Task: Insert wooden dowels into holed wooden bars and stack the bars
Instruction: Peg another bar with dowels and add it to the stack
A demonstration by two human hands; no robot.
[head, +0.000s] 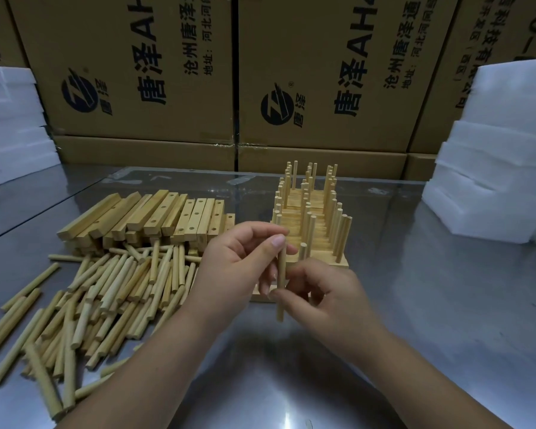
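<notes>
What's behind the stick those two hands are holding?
A row of finished bars bristling with upright dowels. The left hand and right hand, both pinching the held dowel, cover most of the nearest bar, so its holes cannot be seen.

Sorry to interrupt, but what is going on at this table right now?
A person holds one dowel upright, pinched between the left hand and the right hand, just in front of the assembled bars, which already carry rows of standing dowels. A pile of loose dowels and a stack of unfilled holed bars lie to the left on the metal table.
</notes>
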